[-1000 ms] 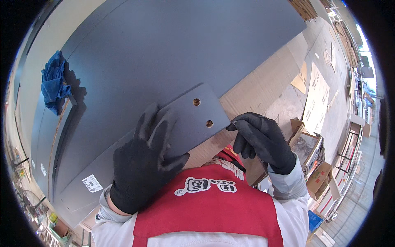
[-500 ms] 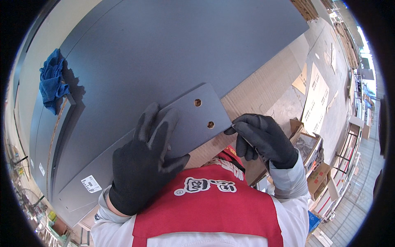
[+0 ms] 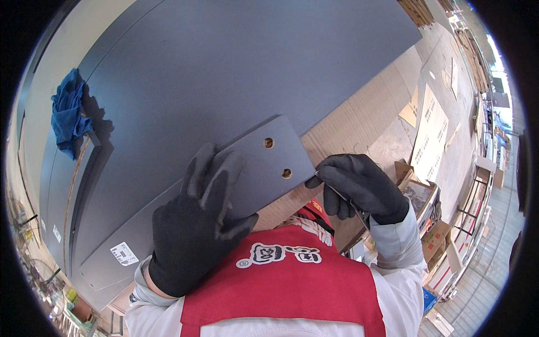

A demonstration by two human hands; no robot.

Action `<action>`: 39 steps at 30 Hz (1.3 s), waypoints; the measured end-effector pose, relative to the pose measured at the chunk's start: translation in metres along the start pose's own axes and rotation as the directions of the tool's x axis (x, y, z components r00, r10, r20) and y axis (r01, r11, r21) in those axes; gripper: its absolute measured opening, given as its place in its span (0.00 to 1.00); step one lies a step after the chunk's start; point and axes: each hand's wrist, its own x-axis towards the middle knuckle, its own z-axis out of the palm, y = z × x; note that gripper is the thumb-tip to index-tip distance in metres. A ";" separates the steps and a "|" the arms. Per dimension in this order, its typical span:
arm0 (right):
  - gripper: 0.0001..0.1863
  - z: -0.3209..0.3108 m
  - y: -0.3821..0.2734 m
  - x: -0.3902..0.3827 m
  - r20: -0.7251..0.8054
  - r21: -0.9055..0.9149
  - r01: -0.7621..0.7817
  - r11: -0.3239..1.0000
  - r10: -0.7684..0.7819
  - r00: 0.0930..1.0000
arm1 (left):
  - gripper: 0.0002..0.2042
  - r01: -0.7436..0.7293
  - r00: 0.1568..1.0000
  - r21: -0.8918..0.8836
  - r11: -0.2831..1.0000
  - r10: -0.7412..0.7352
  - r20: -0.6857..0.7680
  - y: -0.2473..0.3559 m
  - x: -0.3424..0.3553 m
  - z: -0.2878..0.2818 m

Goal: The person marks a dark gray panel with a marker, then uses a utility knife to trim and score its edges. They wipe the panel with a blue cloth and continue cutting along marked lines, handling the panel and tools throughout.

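My left hand (image 3: 199,224), in a black glove, lies on a narrow dark grey panel (image 3: 255,180) with fingers spread and thumb by its near edge. Two round holes show near this panel's right end. At the panel's right end corner, my right hand (image 3: 365,182), also black-gloved, is closed around a thin metal tool (image 3: 351,202). The tool's small tip touches or almost touches the corner; the fingers hide much of it, so its exact kind is unclear. Beneath the narrow panel is a large dark grey board (image 3: 236,62).
A crumpled blue cloth (image 3: 70,115) lies at the far left beside a raised panel edge. Cardboard (image 3: 351,112) covers the surface right of the board. An open box (image 3: 418,194) with dark contents stands beyond my right hand. A white label (image 3: 123,254) is on the narrow panel.
Almost nothing differs. The right hand and the tool stay at the panel's corner with only a very slight shift; the left hand keeps its place on the panel.
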 end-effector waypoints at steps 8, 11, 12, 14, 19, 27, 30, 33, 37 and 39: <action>0.18 -0.003 0.006 0.001 0.015 0.074 0.056 0.996 -0.058 0.998 | 0.40 0.005 1.000 -0.022 1.000 -0.005 -0.013 0.001 0.000 -0.001; 0.18 -0.002 0.010 0.003 -0.148 -0.035 0.019 0.999 -0.024 0.989 | 0.40 -0.019 0.999 -0.006 1.000 0.019 -0.026 0.000 0.001 -0.001; 0.17 0.000 0.009 0.001 -0.132 -0.034 0.038 0.999 -0.042 0.990 | 0.40 -0.009 1.000 -0.002 1.000 0.009 -0.016 0.000 0.002 0.000; 0.15 0.005 0.007 -0.005 -0.103 -0.025 0.073 0.997 -0.075 0.992 | 0.40 0.008 1.000 0.007 1.000 -0.008 0.010 0.000 0.001 0.000; 0.14 0.008 0.002 -0.004 -0.105 -0.029 0.075 0.997 -0.078 0.991 | 0.40 0.005 1.000 -0.015 1.000 -0.005 -0.009 0.001 0.001 -0.003; 0.15 0.004 -0.003 -0.004 -0.066 -0.174 0.067 0.982 -0.079 0.995 | 0.40 0.020 1.000 -0.015 1.000 -0.020 0.014 0.001 0.000 -0.003; 0.15 -0.001 -0.007 -0.001 -0.003 -0.166 0.005 0.986 -0.006 1.000 | 0.40 0.010 1.000 -0.015 1.000 -0.010 0.006 0.001 0.001 -0.004; 0.15 -0.004 -0.012 0.001 0.026 -0.086 -0.050 0.995 0.053 0.998 | 0.40 0.012 1.000 -0.025 1.000 -0.012 0.008 0.000 0.000 -0.003; 0.15 -0.008 -0.015 0.003 0.067 -0.100 -0.074 0.992 0.081 0.994 | 0.41 0.012 1.000 -0.020 1.000 -0.012 0.018 0.001 0.002 -0.003; 0.15 -0.010 -0.015 0.004 0.081 -0.098 -0.084 0.992 0.092 0.992 | 0.41 0.012 1.000 -0.022 1.000 -0.012 0.020 0.001 0.002 -0.004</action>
